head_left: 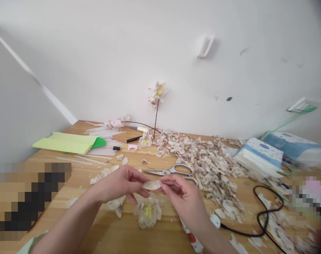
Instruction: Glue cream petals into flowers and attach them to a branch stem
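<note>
A pale, thin petal (152, 185) is stretched between my two hands, just above the table. The fingers of my left hand (127, 181) pinch its left end, and my right hand (180, 192) pinches its right end between thumb and fingers. Right below lies a whitish handmade flower (149, 211) with a yellow centre. Grey-handled scissors (173, 171) rest behind my hands, blades pointing left. Under my right forearm, partly hidden, is a white and red tool (194, 243), with a black cord (240, 233) running off to the right.
Dried petals (210, 158) form a large heap at the right. Tissue packs (259, 155) stand beyond them. A stemmed flower (158, 91) leans at the wall. Yellow-green paper (66, 143) and translucent sticks (104, 134) lie back left, near a black marker (133, 139).
</note>
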`<action>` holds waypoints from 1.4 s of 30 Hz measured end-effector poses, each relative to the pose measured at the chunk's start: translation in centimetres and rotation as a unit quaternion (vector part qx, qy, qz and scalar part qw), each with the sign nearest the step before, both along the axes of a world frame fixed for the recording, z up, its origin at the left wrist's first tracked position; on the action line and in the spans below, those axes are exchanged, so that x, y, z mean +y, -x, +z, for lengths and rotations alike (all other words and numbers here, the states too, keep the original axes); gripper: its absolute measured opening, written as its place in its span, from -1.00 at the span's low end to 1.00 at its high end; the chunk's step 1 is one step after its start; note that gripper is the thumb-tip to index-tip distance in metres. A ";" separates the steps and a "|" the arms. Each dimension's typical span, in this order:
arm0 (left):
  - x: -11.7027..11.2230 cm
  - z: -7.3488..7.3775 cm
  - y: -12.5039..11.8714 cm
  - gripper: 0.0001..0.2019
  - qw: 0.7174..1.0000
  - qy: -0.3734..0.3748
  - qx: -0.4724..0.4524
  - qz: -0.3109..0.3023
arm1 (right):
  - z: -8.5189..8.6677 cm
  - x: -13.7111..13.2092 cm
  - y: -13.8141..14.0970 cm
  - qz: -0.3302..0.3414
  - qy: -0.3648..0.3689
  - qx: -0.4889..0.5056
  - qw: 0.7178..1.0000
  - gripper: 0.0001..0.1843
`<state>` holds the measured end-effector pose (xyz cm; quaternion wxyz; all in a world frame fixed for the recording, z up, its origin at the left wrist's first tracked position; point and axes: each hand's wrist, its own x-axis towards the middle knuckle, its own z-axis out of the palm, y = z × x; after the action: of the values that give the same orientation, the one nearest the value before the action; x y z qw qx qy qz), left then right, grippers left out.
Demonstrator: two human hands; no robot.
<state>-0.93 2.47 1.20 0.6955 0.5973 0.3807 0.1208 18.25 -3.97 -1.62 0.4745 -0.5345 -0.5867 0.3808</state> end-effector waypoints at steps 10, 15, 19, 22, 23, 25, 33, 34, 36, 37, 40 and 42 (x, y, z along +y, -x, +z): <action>-0.3 0.7 -0.7 -0.62 0.999 -0.014 -0.027 -0.013 | 0.4 -0.1 0.2 0.000 -0.012 -0.039 0.999 -0.89; -0.7 0.0 -1.6 -0.64 0.999 -0.018 -0.010 0.026 | 0.5 -0.1 0.4 -0.007 -0.028 -0.032 0.999 -0.89; -0.4 -0.3 -1.5 -0.69 0.997 0.004 -0.014 0.074 | 0.1 0.0 0.2 -0.017 -0.016 0.007 1.000 -0.93; -0.3 0.0 -1.1 -0.67 0.997 0.005 -0.026 0.073 | -0.2 0.1 0.1 -0.013 0.000 0.049 0.999 -0.94; -0.4 0.2 -1.1 -0.67 0.997 0.002 -0.026 0.069 | -0.2 0.2 0.1 -0.012 0.003 0.053 0.999 -0.93; -0.7 0.4 -1.1 -0.67 0.998 -0.005 -0.027 0.058 | -0.2 0.3 0.2 -0.005 0.006 0.041 0.999 -0.87; -1.2 1.0 -1.6 -0.73 0.998 -0.055 0.005 0.006 | 0.2 0.2 0.4 0.023 0.000 -0.046 0.999 -0.91; -1.2 1.0 -1.6 -0.74 0.998 -0.068 0.012 0.013 | 0.2 0.2 0.3 0.023 -0.002 -0.047 0.999 -0.90; -1.0 0.7 -1.5 -0.74 0.996 -0.086 0.022 0.030 | 0.1 0.2 0.3 0.019 -0.007 -0.054 0.998 -0.90; -0.9 0.5 -1.5 -0.74 0.995 -0.091 0.022 0.035 | 0.1 0.3 0.3 0.015 -0.010 -0.058 0.998 -0.90; -0.8 -0.1 -1.7 -0.74 0.992 -0.106 0.022 0.069 | 0.0 0.4 0.3 0.007 -0.027 -0.076 0.997 -0.90; -1.0 -0.4 -1.9 -0.71 0.987 -0.111 0.032 0.113 | -0.1 0.4 0.4 0.005 -0.043 -0.090 0.995 -0.89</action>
<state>1.01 1.52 0.78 0.5947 0.6274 0.4518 0.2208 17.88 -3.56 -1.69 0.4401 -0.5426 -0.6459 0.3077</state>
